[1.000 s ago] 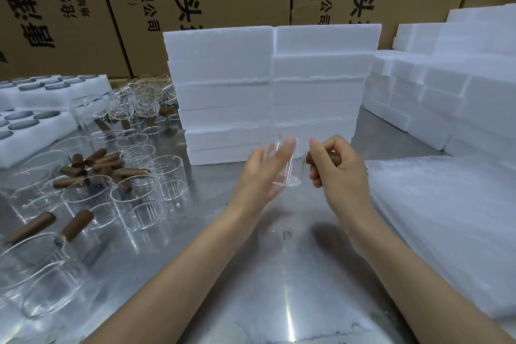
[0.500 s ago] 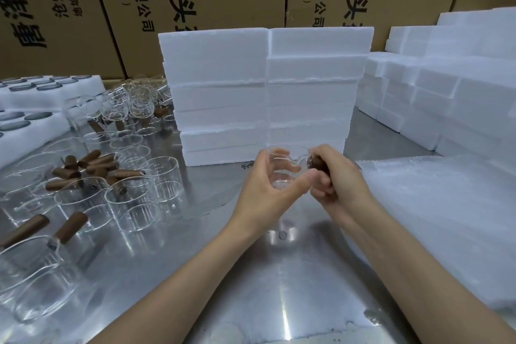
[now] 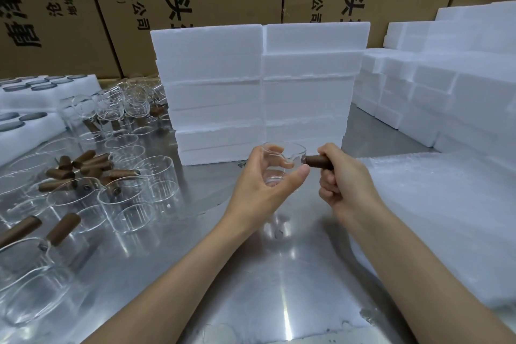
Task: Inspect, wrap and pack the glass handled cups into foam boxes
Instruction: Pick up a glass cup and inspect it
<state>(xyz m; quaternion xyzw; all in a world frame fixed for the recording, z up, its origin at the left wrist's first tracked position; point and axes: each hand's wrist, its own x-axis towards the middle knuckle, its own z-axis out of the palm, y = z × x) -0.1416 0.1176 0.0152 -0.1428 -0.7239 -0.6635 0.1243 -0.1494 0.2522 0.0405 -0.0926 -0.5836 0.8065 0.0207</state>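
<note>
Here I see the steel desk (image 3: 279, 274), foam boxes (image 3: 259, 86) stacked along its far edge. Above its middle, my left hand (image 3: 265, 187) cups the glass cup (image 3: 282, 165); my right hand (image 3: 346, 184) grips its brown handle (image 3: 318, 160).

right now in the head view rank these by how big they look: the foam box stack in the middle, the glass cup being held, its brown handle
1. foam box stack, by far the largest
2. glass cup, partly hidden by the left hand
3. brown handle, only partly visible inside the right hand, so its full size is unsure
</note>
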